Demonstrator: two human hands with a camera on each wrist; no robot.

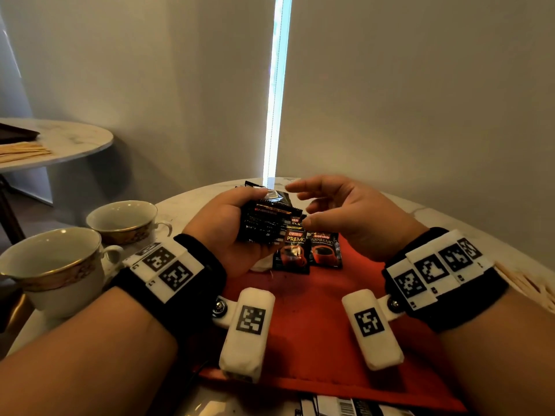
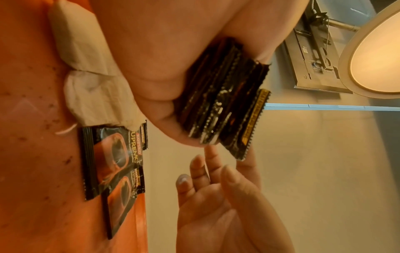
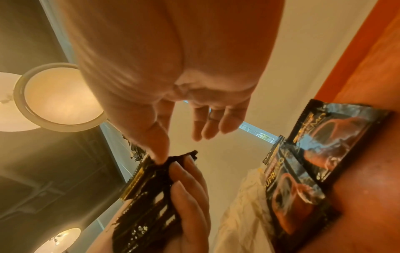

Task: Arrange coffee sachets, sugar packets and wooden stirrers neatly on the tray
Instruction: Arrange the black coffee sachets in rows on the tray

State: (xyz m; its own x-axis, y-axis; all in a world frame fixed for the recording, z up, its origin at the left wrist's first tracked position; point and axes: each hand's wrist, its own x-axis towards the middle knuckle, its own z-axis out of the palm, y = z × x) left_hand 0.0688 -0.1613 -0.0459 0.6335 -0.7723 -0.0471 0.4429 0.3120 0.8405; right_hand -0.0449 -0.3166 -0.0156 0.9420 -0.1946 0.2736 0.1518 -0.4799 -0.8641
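Above the red tray (image 1: 315, 325), the left hand (image 1: 222, 232) clasps a sachet stack (image 1: 267, 220); the right hand (image 1: 345, 214), fingers loose and empty, reaches just beside the stack's right end.

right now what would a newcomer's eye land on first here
Probably the left hand gripping a fanned stack of black sachets above the red tray, with the open right hand reaching for them. Next, two sachets lying side by side on the tray, and two gold-rimmed cups to the left.
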